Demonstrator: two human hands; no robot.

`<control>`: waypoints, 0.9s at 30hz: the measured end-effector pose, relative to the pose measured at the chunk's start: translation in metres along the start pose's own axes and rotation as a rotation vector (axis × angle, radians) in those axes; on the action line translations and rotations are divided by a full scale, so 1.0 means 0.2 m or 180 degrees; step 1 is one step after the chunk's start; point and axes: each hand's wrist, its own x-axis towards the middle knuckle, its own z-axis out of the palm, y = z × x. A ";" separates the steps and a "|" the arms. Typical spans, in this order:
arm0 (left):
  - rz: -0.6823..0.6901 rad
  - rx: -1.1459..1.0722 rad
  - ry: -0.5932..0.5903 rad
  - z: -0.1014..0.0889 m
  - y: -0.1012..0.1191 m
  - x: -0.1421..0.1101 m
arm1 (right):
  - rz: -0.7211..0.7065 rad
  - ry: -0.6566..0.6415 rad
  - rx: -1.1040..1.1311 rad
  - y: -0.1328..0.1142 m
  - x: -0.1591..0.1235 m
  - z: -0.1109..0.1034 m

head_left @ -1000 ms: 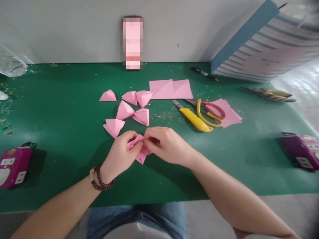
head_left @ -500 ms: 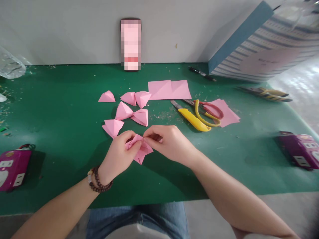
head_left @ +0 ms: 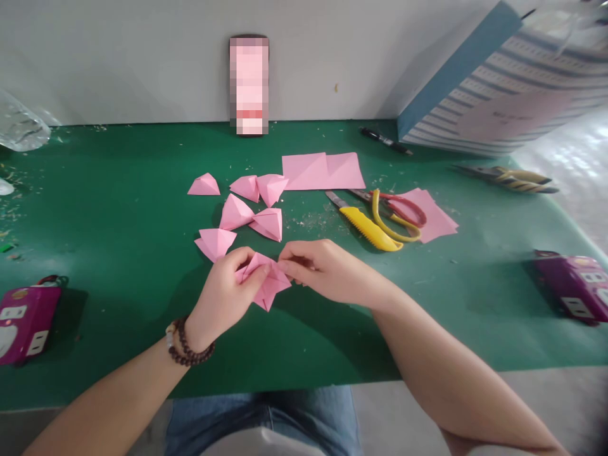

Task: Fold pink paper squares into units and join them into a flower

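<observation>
Pink folded paper piece (head_left: pixel 263 285) is mid-fold, held up over the green workbench (head_left: pixel 95 209) at about 6 o'clock from view center. Striped paper bag (head_left: pixel 494 107) w/ a blue edge leans in at 1 o'clock. L hand (head_left: pixel 221 294) is closed in a tight pinch on the piece, beaded bracelet (head_left: pixel 187 345) on that wrist, and R hand (head_left: pixel 327 269) is pinching the other side w/ its fingertips (head_left: pixel 285 266), so both are narrow, not open. Approx 2 lots of flat pink paper left: creased sheet (head_left: pixel 323 171) at 12 o'clock, smaller sheet (head_left: pixel 439 218) at 3 o'clock w/ the scissors lying on it. 2 purple power strips, one (head_left: pixel 26 323) at 8 o'clock, one (head_left: pixel 572 288) at 4 o'clock. Also 1 each at about 3 o'clock: yellow-handled pliers (head_left: pixel 503 179), prob pliers anyway, scissors (head_left: pixel 399 215) w/ yellow and red handles, yellow utility knife (head_left: pixel 365 228). Folding-wise, 6 finished-looking pyramid pcs (head_left: pixel 235 213) sit at 10 o'clock, 1 more in hand = 7 total, w/ the flat paper still unfolded. Black pen (head_left: pixel 386 140) at 1 o'clock, 1 only.
</observation>
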 end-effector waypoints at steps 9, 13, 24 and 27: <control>-0.0011 -0.0121 -0.0154 0.01 0.00 -0.01 | -0.0197 0.0023 -0.0260 -0.01 0.00 0.02; 0.0031 -0.0135 -0.0210 0.01 0.00 -0.01 | -0.0184 0.0110 -0.0268 0.00 0.01 0.05; -0.0049 -0.0190 -0.0288 0.00 0.00 0.00 | -0.0403 0.0224 -0.0295 0.00 0.01 0.07; -0.0108 -0.0264 -0.0293 -0.01 0.00 0.00 | -0.0399 -0.0054 -0.0214 0.00 0.00 0.02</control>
